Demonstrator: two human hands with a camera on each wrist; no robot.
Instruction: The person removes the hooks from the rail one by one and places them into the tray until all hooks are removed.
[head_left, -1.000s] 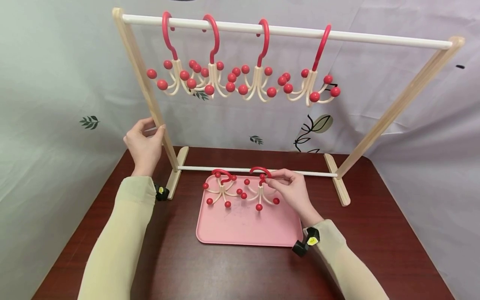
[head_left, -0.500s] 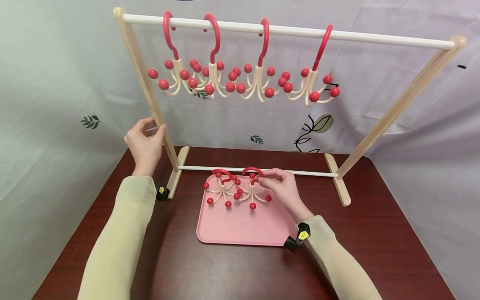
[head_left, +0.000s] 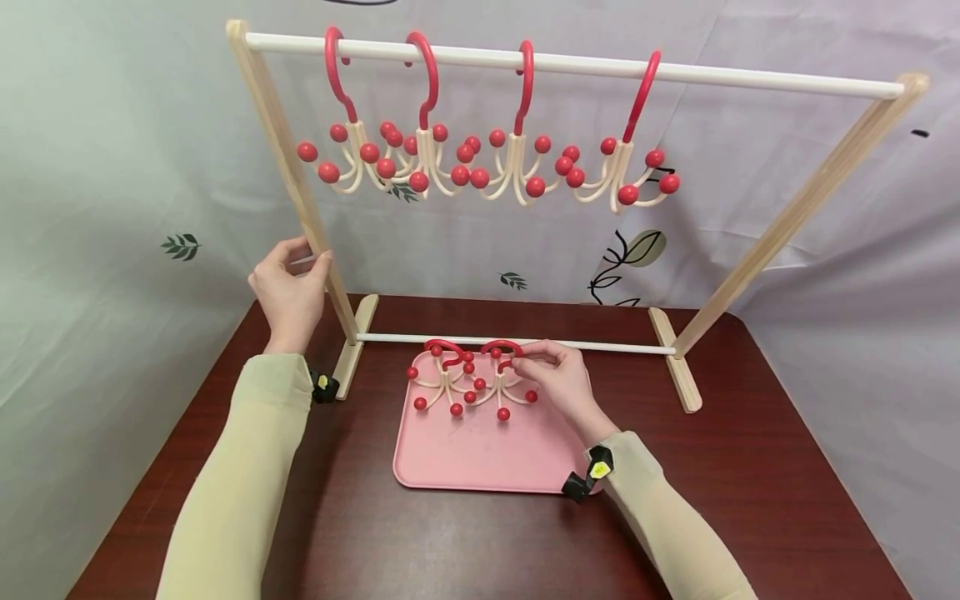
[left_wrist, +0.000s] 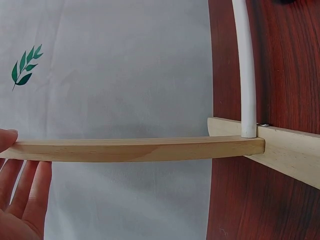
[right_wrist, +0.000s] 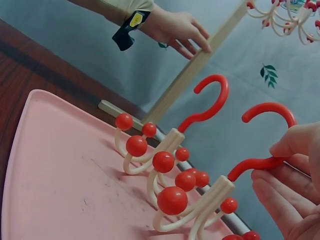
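My left hand (head_left: 290, 292) holds the rack's left wooden post (left_wrist: 135, 150), thumb on one side and fingers on the other. My right hand (head_left: 564, 377) pinches the red hook (right_wrist: 257, 164) of a cream multi-arm hanger (right_wrist: 220, 192) tipped with red balls. This hanger stands upright over the pink tray (head_left: 480, 458), its balls close beside those of a second such hanger (head_left: 446, 379) on its left. In the right wrist view, the second hanger (right_wrist: 172, 140) stands behind it with its hook up, and no hand touches it.
Several matching hangers (head_left: 516, 158) hang from the white top bar (head_left: 720, 77) above the tray. A white lower bar (head_left: 630, 347) joins the rack's wooden feet (head_left: 675, 367). The rack stands on a dark red-brown table (head_left: 420, 542) before a patterned cloth (head_left: 465, 250).
My right hand has moved left with its hanger, bringing it nearer the other hanger on the tray. The left hand has stayed on the post.
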